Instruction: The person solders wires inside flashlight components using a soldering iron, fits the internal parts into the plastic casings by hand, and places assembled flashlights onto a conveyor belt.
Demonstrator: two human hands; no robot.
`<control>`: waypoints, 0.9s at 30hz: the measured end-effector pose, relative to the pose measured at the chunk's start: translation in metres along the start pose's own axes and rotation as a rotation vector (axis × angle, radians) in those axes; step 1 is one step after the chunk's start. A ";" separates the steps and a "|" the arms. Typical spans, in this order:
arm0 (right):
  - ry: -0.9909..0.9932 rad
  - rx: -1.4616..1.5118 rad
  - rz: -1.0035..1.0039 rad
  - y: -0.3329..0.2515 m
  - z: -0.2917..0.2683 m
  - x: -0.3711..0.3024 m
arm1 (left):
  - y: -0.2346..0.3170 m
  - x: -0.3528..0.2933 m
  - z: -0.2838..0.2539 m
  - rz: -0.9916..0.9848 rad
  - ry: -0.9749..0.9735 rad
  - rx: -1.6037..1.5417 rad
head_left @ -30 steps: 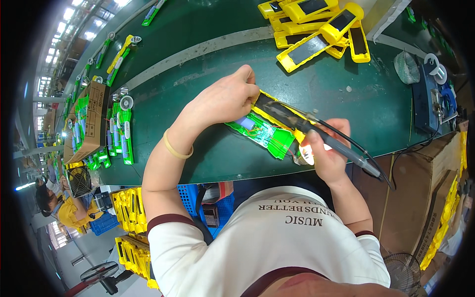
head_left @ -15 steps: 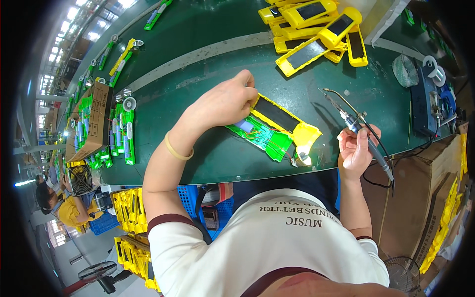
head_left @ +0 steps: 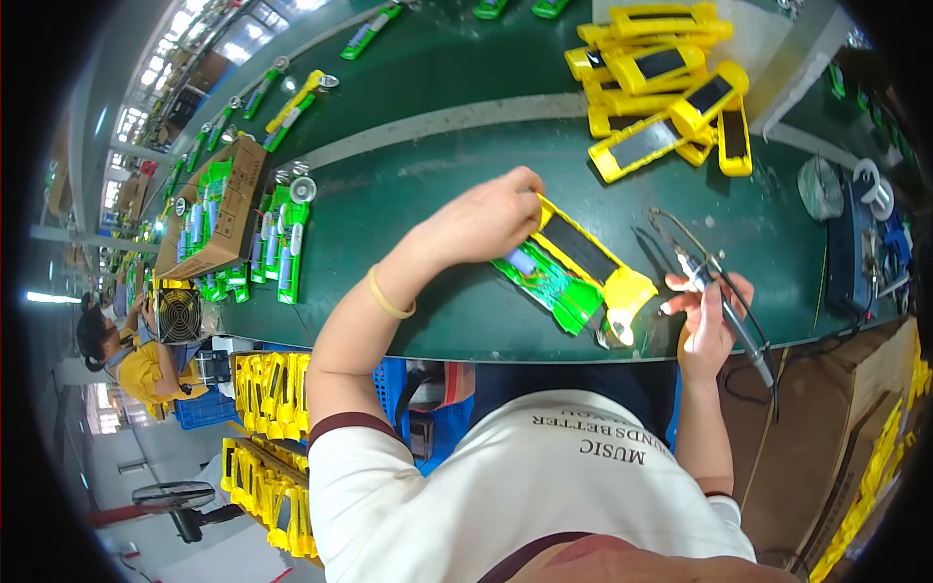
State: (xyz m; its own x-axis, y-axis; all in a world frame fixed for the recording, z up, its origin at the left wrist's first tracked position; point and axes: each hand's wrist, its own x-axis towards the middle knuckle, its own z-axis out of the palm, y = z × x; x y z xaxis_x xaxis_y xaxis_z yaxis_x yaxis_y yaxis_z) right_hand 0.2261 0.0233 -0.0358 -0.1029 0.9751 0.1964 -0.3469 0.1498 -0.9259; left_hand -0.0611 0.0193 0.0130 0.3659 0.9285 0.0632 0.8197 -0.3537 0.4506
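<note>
My left hand (head_left: 501, 216) is closed on the far left end of a flashlight casing, its fingers gripping the yellow half-shell (head_left: 573, 245) with the dark panel. Alongside lies the green half (head_left: 575, 309), with a blue battery cell (head_left: 521, 261), a small circuit board and thin wires. At the near end a round lamp head (head_left: 620, 330) glows. My right hand (head_left: 712, 316) holds a soldering iron (head_left: 731, 313) by its handle, right of the casing. A thin curved metal tube (head_left: 671, 222) runs along the iron; its tip stays clear of the casing.
Yellow shells (head_left: 661, 68) are piled at the far right. A carton (head_left: 225, 209) of green assemblies stands left, with more green assemblies (head_left: 284, 243) beside it. A blue soldering station (head_left: 850, 253) and solder spool (head_left: 872, 194) sit right. Another person (head_left: 141, 360) works at far left.
The whole view has shifted, so the bench appears farther right and lower. My right hand and the soldering iron have come slightly nearer the casing. My left hand keeps its grip.
</note>
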 end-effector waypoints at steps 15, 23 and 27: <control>0.107 0.045 -0.126 0.008 -0.016 0.001 | 0.011 -0.022 -0.019 0.305 -0.043 -0.083; 0.192 0.060 -0.043 0.005 -0.018 -0.002 | -0.063 -0.029 -0.018 -0.067 0.276 -0.089; 0.110 -0.022 -0.083 -0.001 -0.017 -0.008 | -0.174 0.003 -0.053 -0.327 0.545 0.148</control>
State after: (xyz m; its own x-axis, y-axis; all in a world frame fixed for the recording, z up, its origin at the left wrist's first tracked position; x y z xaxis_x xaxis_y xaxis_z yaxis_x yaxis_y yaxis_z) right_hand 0.2433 0.0180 -0.0417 0.0281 0.9711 0.2369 -0.3291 0.2328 -0.9151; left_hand -0.2258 0.0895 -0.0178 -0.1562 0.9014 0.4038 0.9173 -0.0193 0.3977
